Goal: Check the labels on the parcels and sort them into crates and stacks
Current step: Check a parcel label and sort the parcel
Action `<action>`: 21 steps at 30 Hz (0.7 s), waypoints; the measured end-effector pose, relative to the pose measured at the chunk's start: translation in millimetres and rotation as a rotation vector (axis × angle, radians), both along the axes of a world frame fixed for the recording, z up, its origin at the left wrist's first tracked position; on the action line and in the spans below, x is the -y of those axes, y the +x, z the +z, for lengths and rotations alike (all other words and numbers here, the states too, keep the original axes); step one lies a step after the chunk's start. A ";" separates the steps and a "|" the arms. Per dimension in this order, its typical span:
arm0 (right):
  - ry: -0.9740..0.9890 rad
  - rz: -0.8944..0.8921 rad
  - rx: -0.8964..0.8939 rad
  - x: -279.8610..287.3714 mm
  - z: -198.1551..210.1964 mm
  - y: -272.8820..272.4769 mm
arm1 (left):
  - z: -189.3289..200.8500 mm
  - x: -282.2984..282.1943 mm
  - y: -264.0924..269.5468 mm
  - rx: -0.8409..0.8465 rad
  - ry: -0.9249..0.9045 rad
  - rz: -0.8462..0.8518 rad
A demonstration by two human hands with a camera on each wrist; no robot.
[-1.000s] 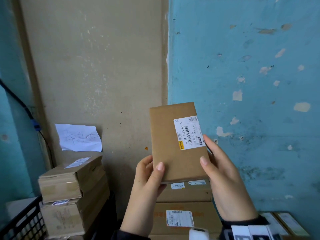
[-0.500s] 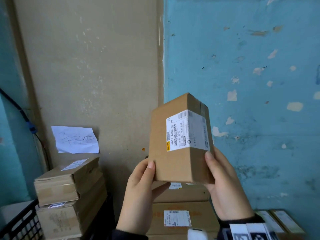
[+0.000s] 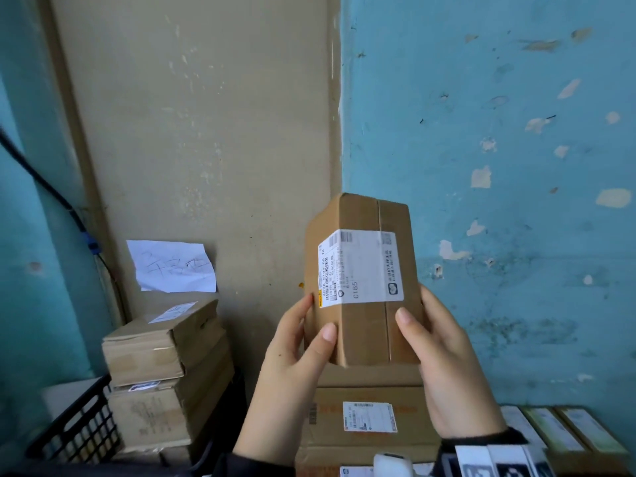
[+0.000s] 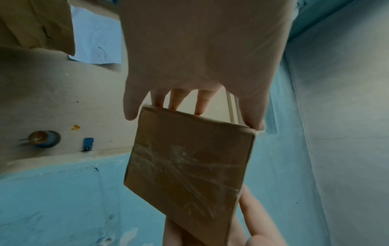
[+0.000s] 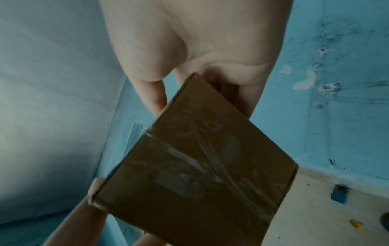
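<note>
Step in hand: label check. Small cardboard parcel (image 3: 363, 280) is held up at chest height between both hands, upright, one corner edge turned toward the head camera.

- left hand (image 3: 292, 346): grasping the parcel's lower left side, thumb on the near face, fingers wrapped behind. Left wrist view shows the fingertips (image 4: 176, 103) over the far edge.
- right hand (image 3: 444, 356): grasping the lower right side, thumb on the near face, palm and fingers behind the box.
- shipping label (image 3: 359, 268) wraps round the corner above both thumbs; "C185" reads clearly, rest too small to tell.
- taped bottom face of the parcel points down at both wrist cameras.

Destinations relative to the hands:
- directly below: labelled box stack (image 3: 368, 418).
- down and left of the left hand: two stacked boxes (image 3: 161, 366) beside a black crate (image 3: 79, 425), handwritten paper note (image 3: 172, 266) on the wall above them.
- below right of the right hand: row of flat boxes (image 3: 564, 432).

Judgement: reading is roughly done, sorting of this parcel not yet started. Next move calls for matching the code to a pile, then lowering the parcel flat, label side up, squared on the stack. I can't tell which pile C185 belongs to. Risk: tipping a stack if it is set down off-centre.
</note>
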State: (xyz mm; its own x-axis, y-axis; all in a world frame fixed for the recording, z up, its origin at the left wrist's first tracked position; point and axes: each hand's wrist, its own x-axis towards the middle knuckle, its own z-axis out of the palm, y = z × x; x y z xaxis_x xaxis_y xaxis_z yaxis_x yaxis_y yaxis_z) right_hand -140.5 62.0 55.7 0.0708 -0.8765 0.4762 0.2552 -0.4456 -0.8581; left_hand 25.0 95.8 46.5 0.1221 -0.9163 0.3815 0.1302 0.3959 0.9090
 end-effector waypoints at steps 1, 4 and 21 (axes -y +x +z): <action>0.000 -0.008 -0.015 -1.9 -0.9 4.2 | -1.8 -2.3 4.2 0.008 0.003 -0.030; 0.005 0.020 -0.020 -6.7 -4.4 19.1 | -4.7 -9.9 18.9 0.021 0.009 -0.050; 0.084 -0.007 -0.105 -37.5 -25.0 63.6 | -26.4 -16.6 63.4 -0.105 0.031 -0.126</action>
